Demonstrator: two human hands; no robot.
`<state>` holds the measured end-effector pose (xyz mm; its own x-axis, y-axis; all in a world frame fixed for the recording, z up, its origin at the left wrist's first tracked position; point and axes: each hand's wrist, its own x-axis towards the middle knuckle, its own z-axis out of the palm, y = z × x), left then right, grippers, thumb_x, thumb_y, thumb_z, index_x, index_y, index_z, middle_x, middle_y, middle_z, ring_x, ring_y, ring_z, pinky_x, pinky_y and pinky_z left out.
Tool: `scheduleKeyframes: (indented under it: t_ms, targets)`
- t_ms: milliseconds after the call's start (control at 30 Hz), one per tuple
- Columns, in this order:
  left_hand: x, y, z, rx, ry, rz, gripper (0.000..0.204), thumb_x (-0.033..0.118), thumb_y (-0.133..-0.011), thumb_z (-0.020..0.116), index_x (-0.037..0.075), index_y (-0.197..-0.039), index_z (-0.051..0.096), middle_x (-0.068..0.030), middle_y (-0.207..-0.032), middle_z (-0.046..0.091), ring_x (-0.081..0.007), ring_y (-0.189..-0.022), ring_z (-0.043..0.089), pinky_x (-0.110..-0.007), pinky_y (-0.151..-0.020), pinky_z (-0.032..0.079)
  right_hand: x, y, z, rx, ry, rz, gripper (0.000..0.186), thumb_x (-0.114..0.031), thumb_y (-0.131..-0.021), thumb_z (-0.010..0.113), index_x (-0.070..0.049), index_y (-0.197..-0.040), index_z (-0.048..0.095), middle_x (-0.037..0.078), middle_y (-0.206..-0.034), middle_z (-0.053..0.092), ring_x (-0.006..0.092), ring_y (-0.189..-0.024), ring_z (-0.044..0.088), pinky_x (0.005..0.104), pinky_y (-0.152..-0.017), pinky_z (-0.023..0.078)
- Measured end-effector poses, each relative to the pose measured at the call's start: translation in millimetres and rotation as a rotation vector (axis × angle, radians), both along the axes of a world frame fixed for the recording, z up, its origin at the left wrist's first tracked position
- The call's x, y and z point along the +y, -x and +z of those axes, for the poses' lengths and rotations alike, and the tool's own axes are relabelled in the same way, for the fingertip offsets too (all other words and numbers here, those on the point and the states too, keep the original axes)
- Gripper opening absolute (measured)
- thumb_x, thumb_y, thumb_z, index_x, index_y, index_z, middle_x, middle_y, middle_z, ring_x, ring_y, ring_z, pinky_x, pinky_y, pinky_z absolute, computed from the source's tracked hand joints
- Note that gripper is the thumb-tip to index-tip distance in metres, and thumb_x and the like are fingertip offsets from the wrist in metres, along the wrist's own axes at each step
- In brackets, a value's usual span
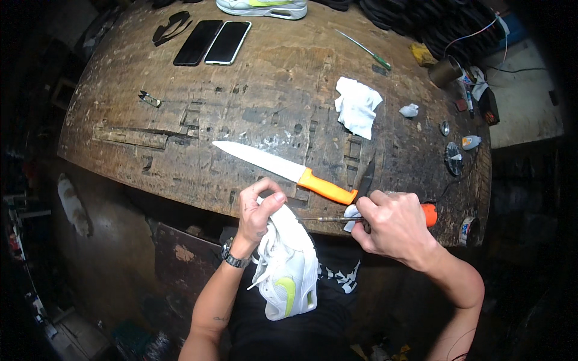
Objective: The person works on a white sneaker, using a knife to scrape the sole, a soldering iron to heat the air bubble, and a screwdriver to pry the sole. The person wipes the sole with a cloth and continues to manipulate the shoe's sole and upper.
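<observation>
On lap, white lime-accented sneaker (pixel 288 271)

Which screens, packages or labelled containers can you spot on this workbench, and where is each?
Two flat rectangular phones: far left of bench, side by side, dark screens, the right one pale-edged.
Small white bottle with orange cap: right edge, lying down.
Tape roll: near right corner, label unclear.

left hand (pixel 257 207) grips white sneaker (pixel 288 265) | right hand (pixel 394 225) holds orange-handled tool (pixel 421 215)
</observation>
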<state>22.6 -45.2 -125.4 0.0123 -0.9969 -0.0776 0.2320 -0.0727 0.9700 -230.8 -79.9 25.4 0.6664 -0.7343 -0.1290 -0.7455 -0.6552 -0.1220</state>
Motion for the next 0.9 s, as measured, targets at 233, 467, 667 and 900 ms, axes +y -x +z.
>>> scheduleKeyframes:
  t_ms: [233,467,667,900]
  targets:
    - [0.5,-0.6,0.0,0.005,-0.016,-0.009,0.027,0.024,-0.087,0.067,-0.003,-0.081,0.066,-0.0043,-0.073,0.064,-0.0087,-0.069,0.055,-0.026,-0.064,0.042,-1.1,-1.1,0.7,0.016,0.012,0.002,0.022,-0.022,-0.076,0.075,-0.003,-0.078,0.064,0.013,-0.068,0.064,0.0299,-0.054,0.067,0.0402,-0.051,0.054]
    - [1.0,1.7,2.2,0.024,-0.027,0.007,0.026,0.022,-0.087,0.067,-0.003,-0.081,0.065,-0.0038,-0.073,0.063,-0.0086,-0.069,0.055,-0.025,-0.064,0.042,1.5,-1.9,-1.1,0.038,-0.013,-0.031,0.022,-0.022,-0.072,0.078,-0.006,-0.077,0.063,0.010,-0.069,0.063,0.0300,-0.060,0.067,0.0417,-0.053,0.052]
    - [0.2,0.1,2.9,0.003,0.010,-0.006,0.025,0.021,-0.088,0.067,-0.003,-0.082,0.065,-0.0036,-0.073,0.063,-0.0083,-0.068,0.054,-0.025,-0.063,0.041,-0.9,-2.9,-2.9,0.023,-0.014,-0.025,0.022,-0.022,-0.073,0.076,-0.004,-0.078,0.064,0.012,-0.069,0.064,0.0306,-0.058,0.067,0.0418,-0.053,0.053]
    - [-0.3,-0.2,2.3,-0.016,0.021,0.002,0.027,0.023,-0.088,0.067,-0.003,-0.082,0.065,-0.0037,-0.073,0.063,-0.0085,-0.068,0.054,-0.026,-0.063,0.041,-4.0,-3.6,-2.1,0.004,-0.029,-0.004,0.023,-0.022,-0.076,0.074,-0.001,-0.080,0.066,0.015,-0.069,0.065,0.0319,-0.055,0.068,0.0423,-0.052,0.054]
